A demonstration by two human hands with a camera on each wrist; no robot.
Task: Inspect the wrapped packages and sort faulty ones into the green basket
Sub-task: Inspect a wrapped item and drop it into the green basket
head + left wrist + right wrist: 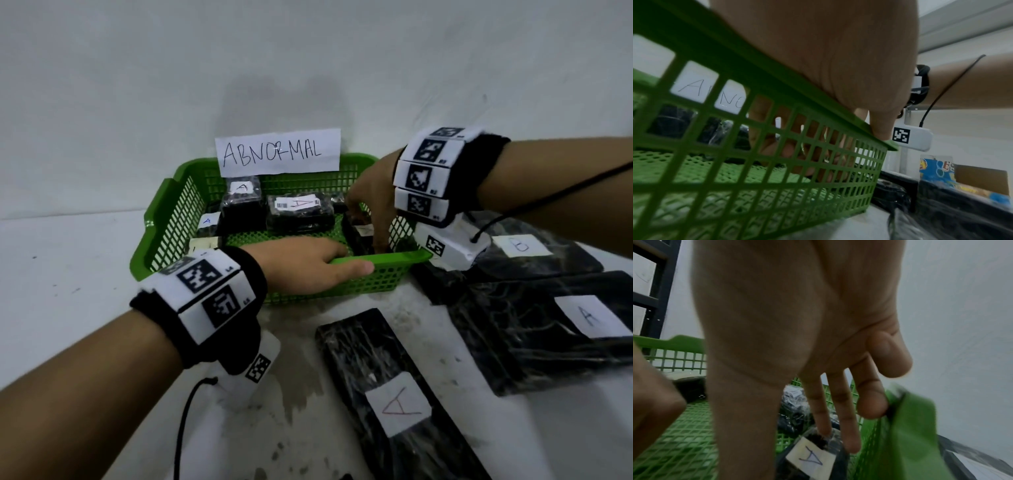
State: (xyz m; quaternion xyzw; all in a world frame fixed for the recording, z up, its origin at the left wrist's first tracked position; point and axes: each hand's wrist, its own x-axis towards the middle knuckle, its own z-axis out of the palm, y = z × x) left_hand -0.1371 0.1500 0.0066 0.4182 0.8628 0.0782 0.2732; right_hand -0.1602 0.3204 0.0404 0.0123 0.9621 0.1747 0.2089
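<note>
**— Where are my hands?**
— My left hand (308,265) grips the near rim of the green basket (164,219), thumb outside on the rim, fingers curled down inside the mesh wall. My right hand (371,202) reaches down into the basket's right end, fingers extended onto a black wrapped package (813,457) labelled "A".

**— Pinched or just touching?**
— I cannot tell. It stands tilted against the right wall. More packages (299,212) sit at the back under the "ABNORMAL" sign (277,152); others (394,394) lie on the surface.
</note>
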